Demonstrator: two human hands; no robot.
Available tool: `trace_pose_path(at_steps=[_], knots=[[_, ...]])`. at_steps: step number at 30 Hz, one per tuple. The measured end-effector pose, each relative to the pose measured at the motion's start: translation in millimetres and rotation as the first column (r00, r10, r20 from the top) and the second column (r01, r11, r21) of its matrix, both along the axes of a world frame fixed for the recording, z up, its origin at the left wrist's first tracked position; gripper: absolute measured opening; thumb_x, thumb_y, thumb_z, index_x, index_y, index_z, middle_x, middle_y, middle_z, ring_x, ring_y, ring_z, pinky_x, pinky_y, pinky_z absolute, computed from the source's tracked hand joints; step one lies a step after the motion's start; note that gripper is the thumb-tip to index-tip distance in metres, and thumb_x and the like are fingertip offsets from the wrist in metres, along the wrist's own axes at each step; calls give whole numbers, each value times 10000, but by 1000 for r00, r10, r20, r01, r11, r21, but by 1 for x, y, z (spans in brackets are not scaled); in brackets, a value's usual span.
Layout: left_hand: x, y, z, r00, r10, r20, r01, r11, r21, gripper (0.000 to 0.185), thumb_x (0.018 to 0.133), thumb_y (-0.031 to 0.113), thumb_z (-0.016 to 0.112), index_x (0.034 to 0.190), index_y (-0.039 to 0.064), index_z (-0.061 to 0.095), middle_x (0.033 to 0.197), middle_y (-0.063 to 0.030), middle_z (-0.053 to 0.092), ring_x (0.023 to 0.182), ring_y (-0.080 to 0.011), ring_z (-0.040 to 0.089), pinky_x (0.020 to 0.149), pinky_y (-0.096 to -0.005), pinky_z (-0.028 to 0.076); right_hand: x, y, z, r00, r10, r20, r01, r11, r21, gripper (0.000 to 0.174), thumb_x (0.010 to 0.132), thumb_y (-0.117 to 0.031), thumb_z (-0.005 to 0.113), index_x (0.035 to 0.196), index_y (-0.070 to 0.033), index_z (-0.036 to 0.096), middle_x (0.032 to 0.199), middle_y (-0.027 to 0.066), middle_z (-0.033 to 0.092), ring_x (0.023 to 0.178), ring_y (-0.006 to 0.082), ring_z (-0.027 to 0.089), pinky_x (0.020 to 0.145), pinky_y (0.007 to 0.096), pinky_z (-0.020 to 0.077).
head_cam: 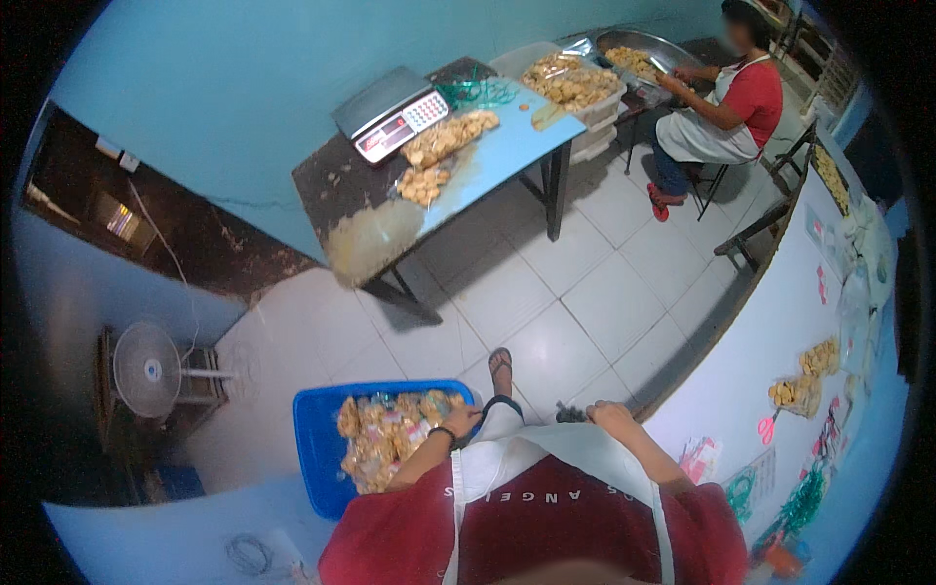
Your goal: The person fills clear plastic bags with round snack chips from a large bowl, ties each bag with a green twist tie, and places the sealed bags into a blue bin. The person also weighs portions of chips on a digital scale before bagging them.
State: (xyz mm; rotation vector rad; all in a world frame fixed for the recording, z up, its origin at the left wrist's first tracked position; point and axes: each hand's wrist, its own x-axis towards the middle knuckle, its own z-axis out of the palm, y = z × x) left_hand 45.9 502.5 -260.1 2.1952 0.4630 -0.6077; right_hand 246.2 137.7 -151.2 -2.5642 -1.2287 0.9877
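Note:
My left hand (461,420), with a dark bracelet at the wrist, is at the right rim of a blue plastic bin (311,446). Whether its fingers grip the rim or a fold of my white apron (504,453) is unclear. Inside the bin lie many clear bags of pale yellow chips (391,442), some with labels. My right hand (612,417) has its fingers curled at the apron's upper right, close to the white table. Beside its fingertips shows a dark, ragged thing (570,412); I cannot tell whether the hand holds it.
A co-worker (738,102) sits by a metal basin (669,50). A digital scale (398,121) and bagged chips (450,139) occupy the blue-topped table (468,197). The white table (738,365) at right bears pink scissors (765,430) and green ties (801,501). A fan (148,369) stands left.

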Motion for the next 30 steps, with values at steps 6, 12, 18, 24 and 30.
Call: trace_pose_path(at_steps=[6, 12, 18, 24, 30], knots=[[44, 138, 24, 936, -129, -328, 203, 958, 204, 411, 918, 425, 575, 1124, 89, 693, 1018, -208, 705, 955, -372, 673, 838, -449, 516, 109, 102, 15, 983, -106, 153, 113, 993, -40, 298, 870, -300, 609, 1023, -49, 663, 999, 201, 664, 972, 364, 658, 801, 482, 540], [140, 225, 30, 947, -129, -293, 181, 970, 160, 403, 917, 420, 576, 1117, 91, 694, 1019, -206, 704, 954, -370, 673, 835, -449, 517, 202, 194, 68, 983, -168, 79, 151, 971, 186, 286, 888, -308, 617, 1019, -59, 669, 1003, 176, 670, 952, 360, 654, 814, 470, 534], [275, 237, 32, 979, -148, -139, 157, 986, 58, 395, 915, 415, 577, 1109, 92, 696, 1020, -205, 703, 953, -368, 673, 833, -449, 517, 314, 226, 89, 972, -214, 91, 198, 966, 164, 236, 900, -280, 595, 968, -72, 683, 928, 182, 691, 909, 367, 658, 790, 471, 524], [377, 221, 20, 983, -123, -138, 122, 992, -18, 387, 913, 410, 578, 1102, 94, 697, 1021, -204, 702, 952, -366, 673, 831, -449, 517, 502, 238, 99, 938, -311, 150, 240, 900, 363, 203, 898, -237, 600, 941, -52, 669, 876, 195, 678, 829, 375, 656, 736, 460, 507], [429, 211, 39, 953, 33, -300, -32, 999, 10, 379, 912, 405, 579, 1094, 95, 698, 1022, -203, 701, 951, -364, 673, 829, -449, 518, 730, 265, 96, 836, -527, 153, 343, 718, 606, 195, 857, -230, 618, 945, -65, 675, 889, 181, 683, 838, 382, 654, 752, 476, 512]])
